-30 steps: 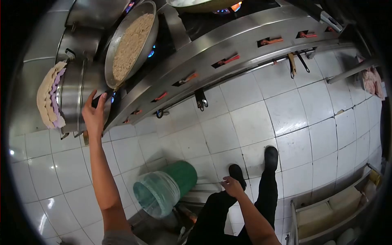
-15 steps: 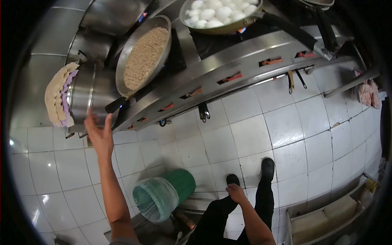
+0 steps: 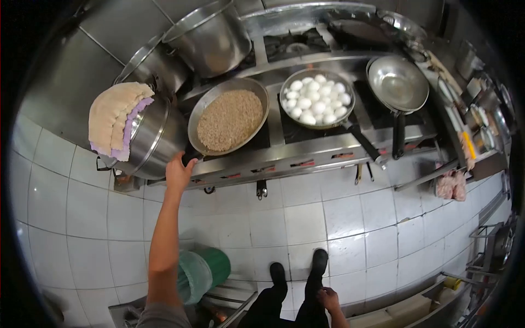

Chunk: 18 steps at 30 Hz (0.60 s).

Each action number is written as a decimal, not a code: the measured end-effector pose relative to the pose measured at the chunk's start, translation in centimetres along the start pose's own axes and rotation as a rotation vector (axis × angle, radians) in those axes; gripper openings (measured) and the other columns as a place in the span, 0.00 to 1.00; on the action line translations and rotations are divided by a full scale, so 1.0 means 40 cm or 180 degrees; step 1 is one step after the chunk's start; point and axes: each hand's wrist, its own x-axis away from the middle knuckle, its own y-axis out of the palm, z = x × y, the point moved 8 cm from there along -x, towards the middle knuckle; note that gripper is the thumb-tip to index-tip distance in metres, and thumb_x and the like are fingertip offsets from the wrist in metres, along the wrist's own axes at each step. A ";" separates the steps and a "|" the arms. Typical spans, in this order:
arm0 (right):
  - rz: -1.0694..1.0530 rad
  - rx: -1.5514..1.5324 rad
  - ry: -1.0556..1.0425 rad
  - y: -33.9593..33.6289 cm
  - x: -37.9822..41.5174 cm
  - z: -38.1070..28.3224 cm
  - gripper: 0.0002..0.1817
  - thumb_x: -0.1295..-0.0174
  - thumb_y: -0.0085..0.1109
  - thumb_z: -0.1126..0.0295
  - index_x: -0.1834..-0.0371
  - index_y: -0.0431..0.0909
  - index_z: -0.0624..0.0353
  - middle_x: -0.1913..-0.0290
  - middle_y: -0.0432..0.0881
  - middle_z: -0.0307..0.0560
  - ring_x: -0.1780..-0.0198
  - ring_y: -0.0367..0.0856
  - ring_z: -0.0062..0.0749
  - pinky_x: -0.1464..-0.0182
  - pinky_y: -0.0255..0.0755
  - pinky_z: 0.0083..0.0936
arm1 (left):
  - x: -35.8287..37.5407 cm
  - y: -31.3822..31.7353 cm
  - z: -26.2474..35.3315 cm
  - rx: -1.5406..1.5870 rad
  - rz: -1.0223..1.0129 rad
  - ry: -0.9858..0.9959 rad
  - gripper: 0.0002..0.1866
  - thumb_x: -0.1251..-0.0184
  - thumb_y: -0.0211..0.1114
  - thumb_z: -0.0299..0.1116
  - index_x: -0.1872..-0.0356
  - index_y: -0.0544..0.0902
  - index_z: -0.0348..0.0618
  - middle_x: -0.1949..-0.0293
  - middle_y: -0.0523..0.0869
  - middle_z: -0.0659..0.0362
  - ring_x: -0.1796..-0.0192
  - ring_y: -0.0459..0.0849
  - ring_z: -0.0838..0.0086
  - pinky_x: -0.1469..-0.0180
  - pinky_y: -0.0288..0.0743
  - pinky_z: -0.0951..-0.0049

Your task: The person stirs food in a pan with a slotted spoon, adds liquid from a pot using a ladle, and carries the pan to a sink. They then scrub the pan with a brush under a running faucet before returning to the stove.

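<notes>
A wide frying pan (image 3: 229, 121) filled with a brown, crumbly ground food sits on the stove at the left. My left hand (image 3: 179, 170) is closed around its short black handle, at the stove's front edge. Beside that hand stands a large steel pot (image 3: 152, 136) topped with a stack of scalloped beige and purple cloth or pads (image 3: 115, 120). Low in the view, my right hand (image 3: 328, 299) hangs by my leg with its fingers curled in, and nothing shows in it.
On the stove (image 3: 306, 148) are a pan of peeled-looking white eggs (image 3: 316, 99) and stacked steel pans (image 3: 398, 83). Tall pots (image 3: 210, 41) stand behind. A green bin (image 3: 216, 265) with a clear liner is on the tiled floor. Utensils hang from the front rail.
My left hand has moved from beside the steel pot onto the frying pan's handle and closed on it. The view has shifted, showing more of the stove. My right hand stays low.
</notes>
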 end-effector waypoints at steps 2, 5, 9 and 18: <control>0.0417 0.0255 0.0271 -0.132 0.055 -0.017 0.17 0.39 0.56 0.68 0.50 0.74 0.68 0.64 0.83 0.51 0.67 0.84 0.33 0.70 0.79 0.26 | -0.005 -0.006 -0.017 0.0085 0.0121 -0.0062 0.28 0.46 0.71 0.44 0.52 0.78 0.30 0.59 0.83 0.39 0.55 0.82 0.45 0.54 0.75 0.56; 0.0574 0.1285 0.0128 -0.327 0.089 0.062 0.15 0.38 0.55 0.66 0.51 0.75 0.62 0.62 0.83 0.52 0.67 0.84 0.43 0.70 0.79 0.35 | -0.011 -0.026 -0.014 0.0138 -0.0056 -0.0360 0.32 0.45 0.71 0.46 0.46 0.74 0.31 0.55 0.82 0.38 0.51 0.80 0.45 0.51 0.74 0.55; 0.0211 0.0736 -0.0648 -0.562 -0.002 0.390 0.12 0.39 0.56 0.65 0.55 0.78 0.56 0.65 0.82 0.51 0.69 0.81 0.40 0.69 0.78 0.34 | 0.047 -0.087 0.003 0.0187 0.0109 -0.0595 0.39 0.40 0.66 0.48 0.35 0.62 0.34 0.44 0.72 0.36 0.43 0.73 0.42 0.45 0.71 0.54; 0.0727 0.0204 0.0037 -0.326 0.276 0.003 0.15 0.38 0.53 0.68 0.53 0.74 0.68 0.64 0.82 0.54 0.67 0.83 0.41 0.70 0.79 0.35 | 0.859 0.312 -0.082 -0.0268 -0.2834 -0.0170 0.41 0.35 0.56 0.56 0.31 0.58 0.35 0.33 0.61 0.33 0.30 0.60 0.45 0.32 0.57 0.49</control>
